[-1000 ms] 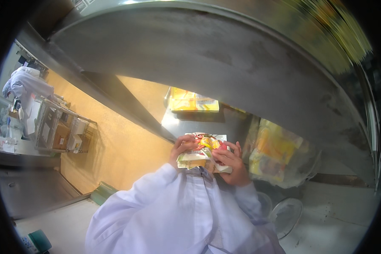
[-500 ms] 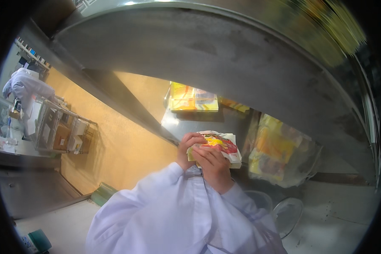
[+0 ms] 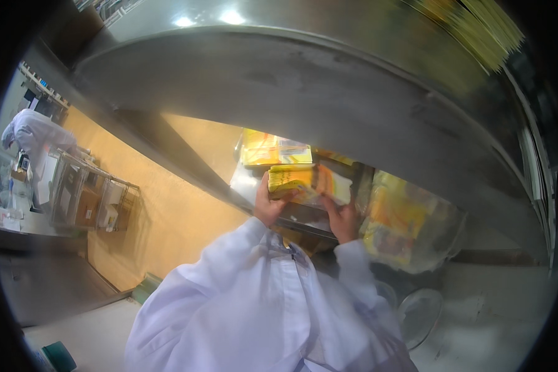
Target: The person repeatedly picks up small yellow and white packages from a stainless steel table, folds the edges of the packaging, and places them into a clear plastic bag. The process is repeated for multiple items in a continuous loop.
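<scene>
Between my two hands is a thick stack of printed pouches [image 3: 299, 178], mostly yellow with orange and white parts. My left hand [image 3: 270, 203] is closed round its left end, the thumb along the near side. My right hand [image 3: 342, 216] grips the right end, fingers partly hidden behind it. The stack is over the front part of a metal shelf [image 3: 244, 177]. Just beyond it on that shelf lies another pile of yellow pouches [image 3: 275, 149]. To the right, a clear plastic bag [image 3: 395, 220] holds more yellow and orange pouches.
A broad steel shelf edge [image 3: 279, 80] arches above and in front of my hands. More yellow packets [image 3: 471, 34] stand at the upper right. On the left, a person in white [image 3: 38, 133] bends beside a wire cart [image 3: 93, 192] with cardboard boxes. A round clear container [image 3: 420, 316] is at the lower right.
My hands have moved forward, away from my body, with the stack. Its red and white printed face showed before; now yellow edges face me. My hands, earlier close together over it, now hold opposite ends.
</scene>
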Demonstrator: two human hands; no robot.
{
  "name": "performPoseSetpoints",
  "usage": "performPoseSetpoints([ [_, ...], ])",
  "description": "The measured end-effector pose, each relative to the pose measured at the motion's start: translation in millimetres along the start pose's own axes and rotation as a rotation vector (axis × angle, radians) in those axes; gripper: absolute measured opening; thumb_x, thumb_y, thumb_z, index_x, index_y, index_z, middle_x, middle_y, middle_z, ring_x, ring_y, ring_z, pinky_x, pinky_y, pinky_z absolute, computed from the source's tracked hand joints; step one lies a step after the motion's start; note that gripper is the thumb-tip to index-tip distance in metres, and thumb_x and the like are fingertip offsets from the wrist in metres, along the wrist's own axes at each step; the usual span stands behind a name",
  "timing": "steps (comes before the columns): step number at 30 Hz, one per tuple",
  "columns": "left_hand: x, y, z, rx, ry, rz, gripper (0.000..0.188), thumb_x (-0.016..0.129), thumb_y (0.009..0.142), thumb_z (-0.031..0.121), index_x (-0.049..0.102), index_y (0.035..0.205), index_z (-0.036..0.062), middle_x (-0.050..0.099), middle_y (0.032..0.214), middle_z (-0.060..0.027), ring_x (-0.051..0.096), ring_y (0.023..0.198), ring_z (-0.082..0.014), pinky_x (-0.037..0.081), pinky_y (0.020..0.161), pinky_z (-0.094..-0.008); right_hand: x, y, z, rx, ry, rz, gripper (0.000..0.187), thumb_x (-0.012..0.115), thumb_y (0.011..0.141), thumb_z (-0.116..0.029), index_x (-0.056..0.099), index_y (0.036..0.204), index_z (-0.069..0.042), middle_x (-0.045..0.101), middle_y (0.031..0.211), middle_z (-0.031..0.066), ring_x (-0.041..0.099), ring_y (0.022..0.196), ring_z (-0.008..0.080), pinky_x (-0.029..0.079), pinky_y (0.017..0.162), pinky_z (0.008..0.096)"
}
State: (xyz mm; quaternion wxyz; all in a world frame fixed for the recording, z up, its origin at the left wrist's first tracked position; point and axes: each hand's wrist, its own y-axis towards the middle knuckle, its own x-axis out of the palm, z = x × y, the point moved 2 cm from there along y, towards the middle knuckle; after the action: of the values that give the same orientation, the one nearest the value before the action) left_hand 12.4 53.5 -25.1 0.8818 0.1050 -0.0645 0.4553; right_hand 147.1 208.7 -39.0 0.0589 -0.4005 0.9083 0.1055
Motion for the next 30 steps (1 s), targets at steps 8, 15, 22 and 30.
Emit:
performPoseSetpoints([
  [8, -3.0, -6.6, -21.5, 0.021, 0.114, 0.096, 0.040, 0.069, 0.085, 0.011, 0.048, 0.118, 0.0020, 0.062, 0.105, -0.0098, 0.060, 0.098, -0.0175, 0.048, 0.084, -0.0302, 23.8, 5.7, 16.6, -0.034, -0.066, 0.119, 0.045, 0.076, 0.080, -0.025, 0.058, 0.113, 0.000, 0.067, 0.103, 0.0116, 0.064, 0.091, 0.0168, 0.049, 0.081, 0.0307],
  [15, -10.6, -4.7, -32.9, 0.101, 0.070, 0.098, 0.036, 0.060, 0.090, 0.011, 0.046, 0.122, 0.0020, 0.061, 0.108, -0.0104, 0.058, 0.098, -0.0165, 0.046, 0.087, -0.0310, 18.5, 0.9, 15.5, -0.045, 0.063, 0.109, 0.050, 0.068, 0.086, -0.018, 0.044, 0.126, 0.000, 0.059, 0.111, 0.0162, 0.059, 0.102, 0.0276, 0.044, 0.091, 0.0338],
  [22, 14.7, -18.6, 19.1, 0.167, 0.164, 0.283, 0.032, 0.055, 0.093, 0.012, 0.047, 0.122, 0.0013, 0.060, 0.105, -0.0095, 0.057, 0.097, -0.0191, 0.045, 0.087, -0.0315, 18.3, -4.0, -52.8, -0.135, -0.002, 0.035, 0.040, 0.061, 0.091, -0.015, 0.046, 0.125, 0.000, 0.058, 0.116, 0.0151, 0.057, 0.107, 0.0257, 0.044, 0.092, 0.0350],
  [30, -21.7, -12.0, -39.0, 0.086, 0.153, 0.069, 0.039, 0.054, 0.096, 0.020, 0.043, 0.128, 0.0021, 0.057, 0.113, -0.0102, 0.056, 0.101, -0.0184, 0.044, 0.091, -0.0317, 4.3, 14.9, 0.2, 0.028, 0.117, 0.028, 0.041, 0.073, 0.082, -0.009, 0.054, 0.117, 0.000, 0.064, 0.109, 0.0084, 0.060, 0.098, 0.0150, 0.047, 0.086, 0.0293],
])
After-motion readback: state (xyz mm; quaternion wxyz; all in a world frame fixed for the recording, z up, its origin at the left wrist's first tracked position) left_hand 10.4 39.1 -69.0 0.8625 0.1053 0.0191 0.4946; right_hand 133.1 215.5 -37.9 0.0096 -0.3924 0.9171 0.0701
